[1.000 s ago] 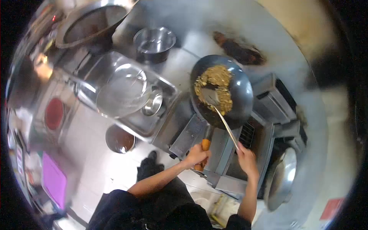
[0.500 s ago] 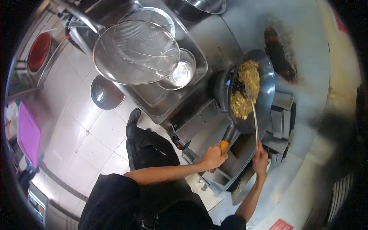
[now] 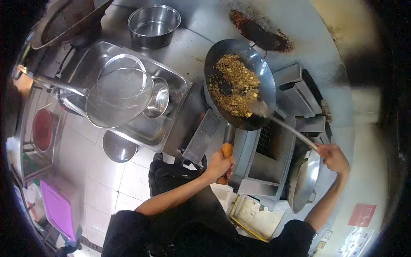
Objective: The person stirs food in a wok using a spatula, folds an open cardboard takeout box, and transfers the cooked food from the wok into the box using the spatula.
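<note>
Plainly, in the head view, the wok is held over the stove by its handle, which points toward the wearer's body. The handle's wooden part is gripped by the left hand, with the fingers curled round it and pressed together. A layer of crumbly, yellow-brown food is spread over the inside of the wok, where dark metal is left showing between the clumps. To the right of and below the wok, the end of a spatula is clasped by the right hand; its fingers are folded about the shaft, though how each one is set cannot be told. The spatula's blade is blurred and is held inside the wok, near the lower right edge of the food; whether the metal is touched by it cannot be told.

To the left of the wok, a strainer is seen lying across a steel basin, with a bowl partly covered by its rim. Above and to the left of the wok, a pot is set on the counter. Below and to the right of the wok, a second pan is seen tilted. Beyond the wok, the counter is marked by a burnt patch.
</note>
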